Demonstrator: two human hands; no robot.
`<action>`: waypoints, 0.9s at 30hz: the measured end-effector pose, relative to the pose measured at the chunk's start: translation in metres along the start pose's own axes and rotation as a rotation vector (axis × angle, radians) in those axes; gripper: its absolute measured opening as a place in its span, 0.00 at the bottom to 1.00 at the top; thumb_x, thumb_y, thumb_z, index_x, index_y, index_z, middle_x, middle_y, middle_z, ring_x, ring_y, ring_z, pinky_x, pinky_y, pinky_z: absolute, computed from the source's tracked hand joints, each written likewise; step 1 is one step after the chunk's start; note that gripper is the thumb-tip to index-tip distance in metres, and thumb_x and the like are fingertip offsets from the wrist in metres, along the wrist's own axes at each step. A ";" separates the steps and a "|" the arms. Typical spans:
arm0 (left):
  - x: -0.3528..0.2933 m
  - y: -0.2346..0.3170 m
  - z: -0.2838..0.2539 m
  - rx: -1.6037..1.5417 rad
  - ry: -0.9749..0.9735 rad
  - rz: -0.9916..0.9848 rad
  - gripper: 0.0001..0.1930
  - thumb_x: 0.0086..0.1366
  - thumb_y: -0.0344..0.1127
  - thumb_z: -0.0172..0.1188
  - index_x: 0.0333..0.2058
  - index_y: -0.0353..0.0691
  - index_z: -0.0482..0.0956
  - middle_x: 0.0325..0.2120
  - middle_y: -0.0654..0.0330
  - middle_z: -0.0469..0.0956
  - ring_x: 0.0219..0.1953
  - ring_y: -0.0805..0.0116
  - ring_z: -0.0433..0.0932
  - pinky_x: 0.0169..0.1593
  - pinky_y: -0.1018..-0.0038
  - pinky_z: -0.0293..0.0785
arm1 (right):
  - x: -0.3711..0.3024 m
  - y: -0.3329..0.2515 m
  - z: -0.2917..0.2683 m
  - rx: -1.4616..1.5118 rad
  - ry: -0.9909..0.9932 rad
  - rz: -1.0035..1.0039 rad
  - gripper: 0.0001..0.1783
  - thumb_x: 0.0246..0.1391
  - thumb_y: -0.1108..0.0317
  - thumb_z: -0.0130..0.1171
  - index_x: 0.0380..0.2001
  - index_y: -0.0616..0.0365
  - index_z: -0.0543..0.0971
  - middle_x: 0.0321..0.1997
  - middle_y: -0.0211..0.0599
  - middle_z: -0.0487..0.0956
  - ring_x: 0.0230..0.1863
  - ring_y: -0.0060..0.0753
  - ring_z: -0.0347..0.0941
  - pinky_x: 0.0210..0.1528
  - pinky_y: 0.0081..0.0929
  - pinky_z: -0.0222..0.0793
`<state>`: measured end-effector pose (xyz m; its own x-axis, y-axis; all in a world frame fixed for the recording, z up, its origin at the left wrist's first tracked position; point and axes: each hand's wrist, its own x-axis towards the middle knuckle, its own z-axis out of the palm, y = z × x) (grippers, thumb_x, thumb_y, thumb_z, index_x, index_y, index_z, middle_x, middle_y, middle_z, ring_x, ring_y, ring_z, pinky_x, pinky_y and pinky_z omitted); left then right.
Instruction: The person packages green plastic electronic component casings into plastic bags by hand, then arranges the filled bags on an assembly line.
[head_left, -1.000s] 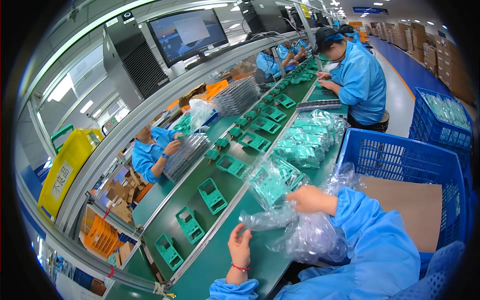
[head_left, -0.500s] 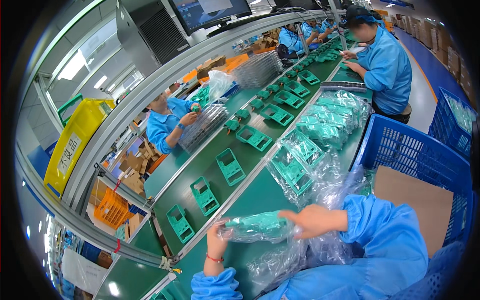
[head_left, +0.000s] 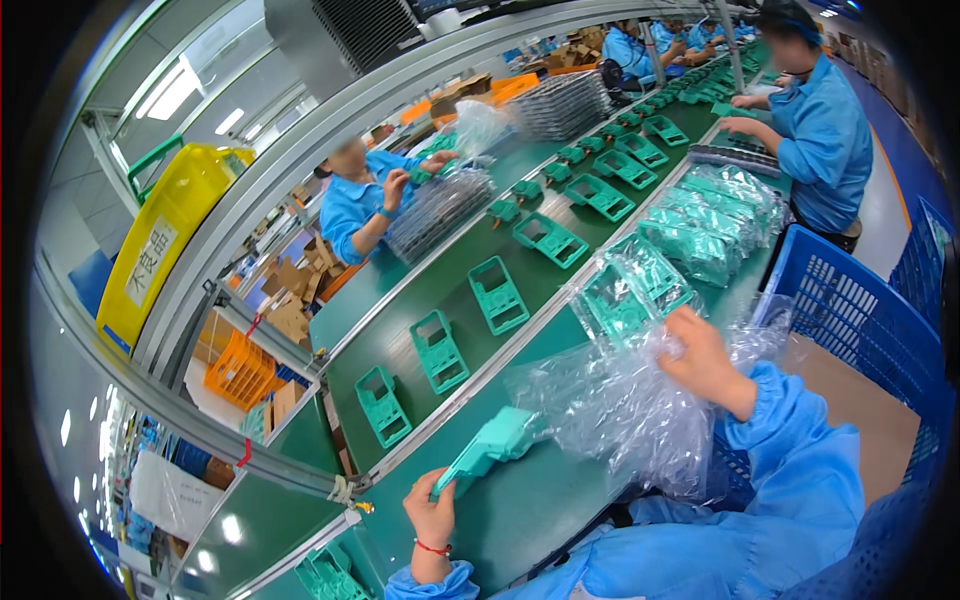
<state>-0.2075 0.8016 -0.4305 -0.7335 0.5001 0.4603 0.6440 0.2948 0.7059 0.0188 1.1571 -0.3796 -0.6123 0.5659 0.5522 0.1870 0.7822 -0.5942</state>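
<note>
My left hand point(head_left: 430, 510), with a red cord round its wrist, grips one end of a green plastic housing point(head_left: 490, 445) held tilted above the green worktop point(head_left: 530, 520). The housing's far end touches or lies close to a crumpled clear plastic bag point(head_left: 620, 410); which of the two I cannot tell. At the right, my right hand point(head_left: 705, 365) is closed on the clear plastic, its fingertips partly lost in the folds. Just beyond it lie bagged green housings point(head_left: 615, 300), and a pile of more bagged ones point(head_left: 710, 225) rests farther up the bench.
Bare green housings point(head_left: 438, 350) stand in a row on the conveyor belt point(head_left: 385, 340) to the left. A blue crate point(head_left: 850, 300) with cardboard is at my right. Co-workers sit across the belt point(head_left: 365, 200) and at the far right point(head_left: 825, 150). A metal frame point(head_left: 180, 330) arches on the left.
The housing was wrapped in clear plastic between both hands; now it is bare in my left hand. My right hand has moved up and right, holding plastic. The view has shifted.
</note>
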 end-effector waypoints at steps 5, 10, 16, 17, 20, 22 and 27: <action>-0.013 0.005 -0.001 -0.020 -0.147 -0.075 0.11 0.50 0.25 0.63 0.35 0.35 0.79 0.33 0.56 0.79 0.33 0.69 0.77 0.38 0.76 0.72 | -0.001 -0.018 -0.011 0.054 -0.221 -0.163 0.14 0.37 0.68 0.58 0.33 0.57 0.76 0.31 0.44 0.77 0.34 0.48 0.74 0.34 0.38 0.70; -0.007 0.017 0.003 -0.165 -0.208 -0.095 0.15 0.50 0.29 0.65 0.39 0.35 0.78 0.38 0.53 0.77 0.39 0.65 0.77 0.40 0.73 0.75 | -0.027 -0.030 0.012 -0.085 -1.278 -0.314 0.20 0.35 0.64 0.59 0.37 0.55 0.76 0.32 0.46 0.78 0.36 0.52 0.74 0.35 0.43 0.69; 0.002 0.035 0.019 -0.098 -0.305 -0.149 0.27 0.49 0.38 0.68 0.46 0.34 0.73 0.46 0.49 0.73 0.44 0.61 0.75 0.42 0.70 0.74 | -0.043 -0.024 0.036 -0.139 -1.539 -0.254 0.21 0.36 0.63 0.59 0.39 0.55 0.77 0.33 0.48 0.78 0.38 0.52 0.74 0.37 0.45 0.69; 0.002 0.042 0.023 0.001 -0.381 -0.170 0.36 0.46 0.48 0.70 0.49 0.30 0.70 0.46 0.45 0.72 0.47 0.54 0.73 0.46 0.67 0.72 | -0.043 -0.023 0.037 -0.148 -1.553 -0.244 0.22 0.35 0.63 0.59 0.40 0.55 0.77 0.34 0.48 0.78 0.38 0.52 0.74 0.37 0.45 0.69; 0.002 0.052 0.035 0.400 -0.539 0.107 0.44 0.43 0.55 0.69 0.51 0.26 0.67 0.47 0.40 0.69 0.50 0.49 0.70 0.52 0.64 0.68 | -0.038 -0.026 0.036 -0.150 -1.567 -0.206 0.25 0.35 0.63 0.60 0.42 0.55 0.76 0.36 0.48 0.78 0.39 0.52 0.74 0.39 0.44 0.69; -0.003 0.062 0.047 0.392 -0.574 0.067 0.54 0.37 0.62 0.69 0.52 0.21 0.62 0.47 0.36 0.68 0.50 0.44 0.69 0.54 0.62 0.65 | -0.038 -0.023 0.036 -0.141 -1.572 -0.170 0.26 0.35 0.63 0.60 0.44 0.56 0.76 0.37 0.49 0.78 0.40 0.52 0.74 0.40 0.44 0.69; -0.012 0.074 0.060 0.563 -0.577 0.074 0.55 0.36 0.60 0.70 0.53 0.20 0.59 0.45 0.39 0.69 0.45 0.49 0.71 0.46 0.63 0.70 | -0.032 -0.022 0.039 -0.118 -1.566 -0.170 0.32 0.35 0.63 0.60 0.49 0.60 0.73 0.41 0.50 0.77 0.44 0.50 0.73 0.44 0.40 0.68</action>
<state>-0.1381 0.8669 -0.4161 -0.5558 0.8305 0.0367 0.8122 0.5332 0.2366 0.0050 1.1116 -0.4072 -0.7721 -0.2876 -0.5667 0.0472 0.8633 -0.5025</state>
